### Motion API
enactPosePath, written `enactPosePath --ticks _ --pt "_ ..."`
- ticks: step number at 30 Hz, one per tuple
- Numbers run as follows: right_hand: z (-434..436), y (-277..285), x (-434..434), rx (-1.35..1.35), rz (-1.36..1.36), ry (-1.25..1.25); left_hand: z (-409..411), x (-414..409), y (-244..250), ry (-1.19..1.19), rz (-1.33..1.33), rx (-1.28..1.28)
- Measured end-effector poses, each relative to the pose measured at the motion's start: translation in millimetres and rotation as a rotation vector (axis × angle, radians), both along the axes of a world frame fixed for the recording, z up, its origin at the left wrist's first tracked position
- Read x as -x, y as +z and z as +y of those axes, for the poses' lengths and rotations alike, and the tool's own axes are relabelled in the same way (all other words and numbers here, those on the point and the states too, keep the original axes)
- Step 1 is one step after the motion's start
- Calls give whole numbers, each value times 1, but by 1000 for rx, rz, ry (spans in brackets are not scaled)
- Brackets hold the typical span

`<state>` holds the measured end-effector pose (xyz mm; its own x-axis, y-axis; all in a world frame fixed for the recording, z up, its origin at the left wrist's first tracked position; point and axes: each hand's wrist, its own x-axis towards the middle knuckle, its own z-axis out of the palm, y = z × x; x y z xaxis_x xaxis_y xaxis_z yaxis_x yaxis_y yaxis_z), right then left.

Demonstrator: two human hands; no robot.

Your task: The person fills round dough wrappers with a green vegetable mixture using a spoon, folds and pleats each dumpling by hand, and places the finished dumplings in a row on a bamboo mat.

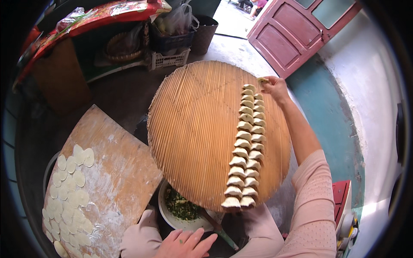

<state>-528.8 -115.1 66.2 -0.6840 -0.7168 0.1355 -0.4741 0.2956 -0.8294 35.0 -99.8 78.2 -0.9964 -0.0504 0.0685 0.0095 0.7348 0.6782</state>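
Observation:
Between the fingertips of my right hand [274, 88] is a folded dumpling [263, 80], held over the far right edge of a round reed tray [193, 122]. Two long rows of white dumplings [244, 133] run down the tray's right side, each overlapping its neighbour. My left hand [187, 243] is low in front of me, fingers spread and holding nothing, with a green speck on its back. Just beyond it stands a white bowl [164, 211] of chopped green filling [180, 206], partly hidden under the tray. A stirring stick [219, 229] leans out of the bowl.
At left, a floured wooden board [116, 154] bears many thin round wrappers [69, 183]. Farther off are a shelf with a red cover [106, 19], a white plastic crate [169, 58] and a dark bin [205, 35]. A red door [287, 35] stands ajar; people sit outside.

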Motion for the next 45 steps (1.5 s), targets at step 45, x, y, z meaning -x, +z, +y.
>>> enactPosePath --ticks 45 --pt "-2 -54 38 -134 567 391 -98 -53 -86 476 173 -400"
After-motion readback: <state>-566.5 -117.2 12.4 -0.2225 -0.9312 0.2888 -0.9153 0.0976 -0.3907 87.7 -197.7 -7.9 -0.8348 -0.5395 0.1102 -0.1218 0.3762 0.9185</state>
